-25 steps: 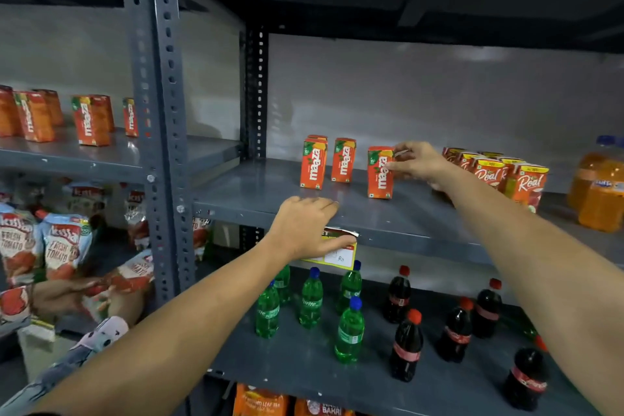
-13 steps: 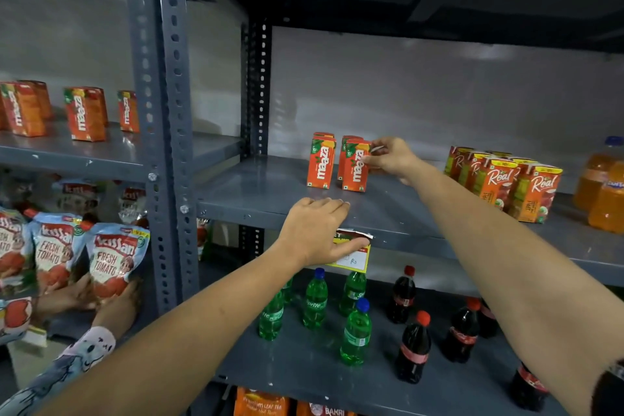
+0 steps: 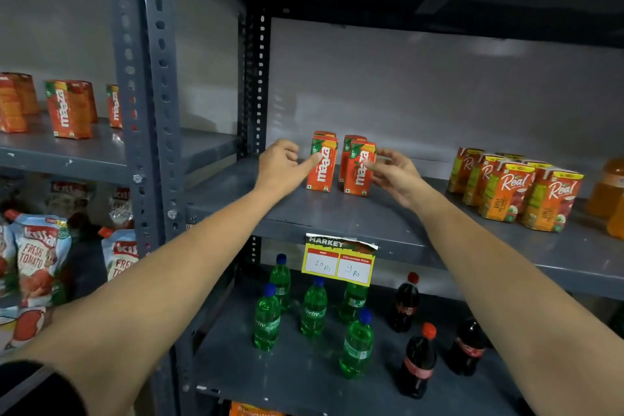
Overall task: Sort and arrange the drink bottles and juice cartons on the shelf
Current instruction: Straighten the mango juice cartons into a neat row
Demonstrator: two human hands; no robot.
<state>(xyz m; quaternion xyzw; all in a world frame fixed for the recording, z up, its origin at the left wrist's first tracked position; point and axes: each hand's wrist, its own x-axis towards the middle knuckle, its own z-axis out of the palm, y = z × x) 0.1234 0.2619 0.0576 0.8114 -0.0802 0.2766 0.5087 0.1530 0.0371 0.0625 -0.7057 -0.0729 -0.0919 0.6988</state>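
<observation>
both hands, left hand (image 3: 280, 167) and right hand (image 3: 393, 176), loose-fingered, grip nothing, bracketing the maaza cartons (image 3: 339, 164) near the shelf (image 3: 388, 230) back-left corner; green bottles (image 3: 314, 311) below look unsorted.

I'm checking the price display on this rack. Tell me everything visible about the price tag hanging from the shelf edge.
The price tag is a yellow paper card with a dark header reading MARKET. Below sit two white boxes under red strips: the left says MRP with a handwritten 10 Rs, the right says Discounted Price with 9 Rs. Its top right corner curls. It hangs from the front lip of the grey metal shelf, below the Maaza cartons, partly covering a green bottle. Neither hand touches it.
</observation>
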